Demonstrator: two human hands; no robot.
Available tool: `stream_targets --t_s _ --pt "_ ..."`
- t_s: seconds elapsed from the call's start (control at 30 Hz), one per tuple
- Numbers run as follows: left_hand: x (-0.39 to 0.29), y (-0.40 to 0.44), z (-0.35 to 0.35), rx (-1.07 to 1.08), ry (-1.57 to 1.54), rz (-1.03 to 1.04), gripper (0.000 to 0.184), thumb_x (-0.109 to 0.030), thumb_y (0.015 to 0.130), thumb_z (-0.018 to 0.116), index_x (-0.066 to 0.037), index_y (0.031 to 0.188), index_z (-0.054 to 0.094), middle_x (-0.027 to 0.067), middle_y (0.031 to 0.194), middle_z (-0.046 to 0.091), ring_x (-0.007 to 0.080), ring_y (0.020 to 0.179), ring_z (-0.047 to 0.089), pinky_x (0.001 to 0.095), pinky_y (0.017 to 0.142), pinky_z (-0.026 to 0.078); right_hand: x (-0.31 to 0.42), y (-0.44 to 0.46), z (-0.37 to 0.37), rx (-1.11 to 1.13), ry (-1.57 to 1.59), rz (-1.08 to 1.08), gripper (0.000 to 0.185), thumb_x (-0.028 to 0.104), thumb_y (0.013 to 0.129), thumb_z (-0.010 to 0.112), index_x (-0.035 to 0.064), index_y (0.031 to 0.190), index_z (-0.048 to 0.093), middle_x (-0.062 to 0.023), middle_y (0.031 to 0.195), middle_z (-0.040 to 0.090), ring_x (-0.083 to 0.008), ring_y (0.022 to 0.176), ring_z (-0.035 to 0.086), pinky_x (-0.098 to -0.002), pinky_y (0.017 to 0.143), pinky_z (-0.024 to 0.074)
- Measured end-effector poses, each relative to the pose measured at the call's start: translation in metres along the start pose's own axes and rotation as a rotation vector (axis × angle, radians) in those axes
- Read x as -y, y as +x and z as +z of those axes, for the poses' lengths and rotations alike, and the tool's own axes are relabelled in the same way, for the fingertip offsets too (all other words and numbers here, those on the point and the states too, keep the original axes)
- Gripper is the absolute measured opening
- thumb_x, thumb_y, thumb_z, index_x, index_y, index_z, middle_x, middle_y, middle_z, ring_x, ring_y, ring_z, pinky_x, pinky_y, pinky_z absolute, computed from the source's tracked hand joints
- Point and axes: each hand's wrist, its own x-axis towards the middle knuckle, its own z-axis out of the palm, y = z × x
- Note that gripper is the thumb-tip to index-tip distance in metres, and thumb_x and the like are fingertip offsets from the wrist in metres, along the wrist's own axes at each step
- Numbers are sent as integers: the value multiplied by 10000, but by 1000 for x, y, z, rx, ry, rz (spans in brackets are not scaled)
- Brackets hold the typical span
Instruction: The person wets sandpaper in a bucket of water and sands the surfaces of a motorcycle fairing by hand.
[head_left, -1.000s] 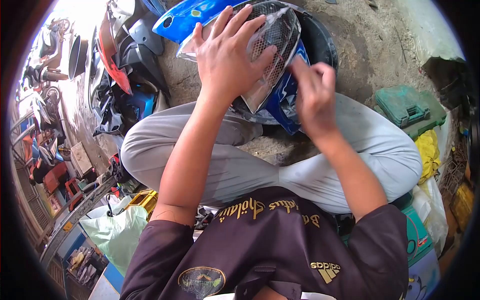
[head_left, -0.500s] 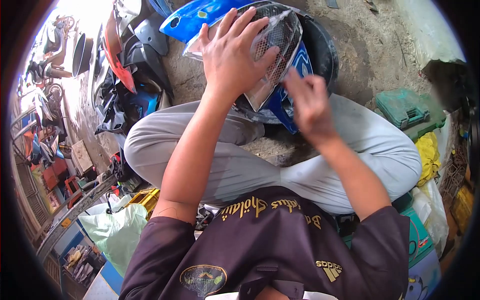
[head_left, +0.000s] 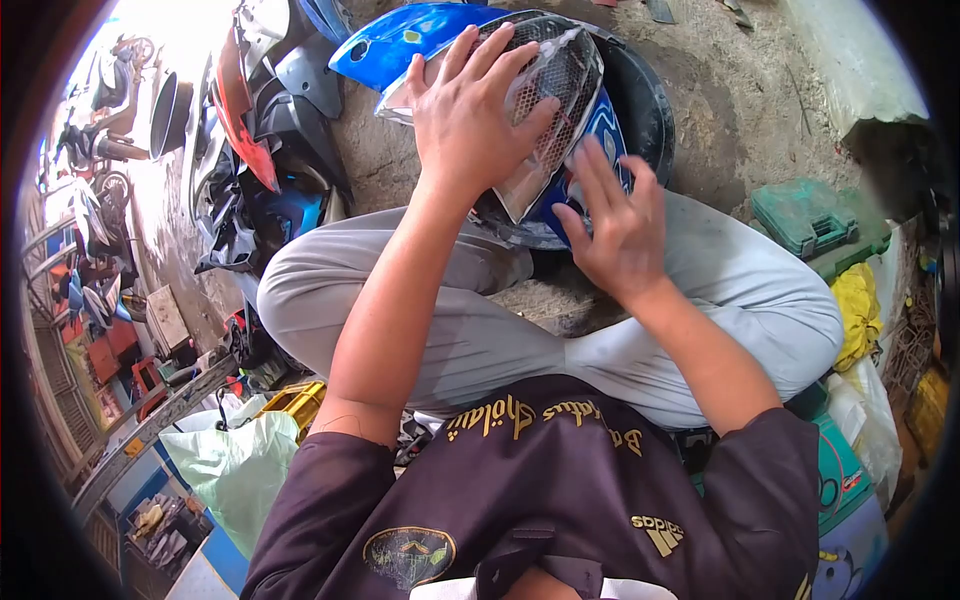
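A blue motorcycle fairing (head_left: 400, 48) with a clear, mesh-patterned headlight lens (head_left: 550, 100) sits on a round black tub (head_left: 648, 95) between my bent legs. My left hand (head_left: 475, 125) lies spread over the left part of the lens, fingers apart and holding nothing. Beside the fairing's blue right edge (head_left: 603, 125) is my right hand (head_left: 618, 225). Its fingers are apart, with the fingertips slightly blurred near that edge. I cannot tell whether they touch it. Part of the lens is hidden under my left hand.
Motorcycle body panels (head_left: 240, 130) are piled at the left. A green plastic case (head_left: 805, 215) stands at the right, above a yellow bag (head_left: 858, 315). At the lower left are a pale plastic bag (head_left: 235, 465) and a yellow crate (head_left: 295, 402).
My right hand has gone from blurred, curled fingers to more extended, spread ones beside the blue edge. My left hand stays on the lens. The view has shifted slightly.
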Motion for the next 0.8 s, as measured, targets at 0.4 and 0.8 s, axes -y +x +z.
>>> stream_targets --t_s 0.4,0.8 --pt "2 0 4 -14 15 22 597 -529 894 780 -291 1434 689 3 1593 595 292 1541 460 672 1255 241 -13 8 13 91 -55 158 976 719 911 673 17 1569 513 -149 1668 466 -482 1546 324 -723 1144 321" --pt "0 -3 2 -7 34 6 606 -515 894 787 -294 1448 676 2 1596 590 285 1542 458 676 1253 246 -9 -1 4 131 78 127 997 689 908 703 44 1620 440 -108 1702 427 -453 1568 316 -770 1143 301"
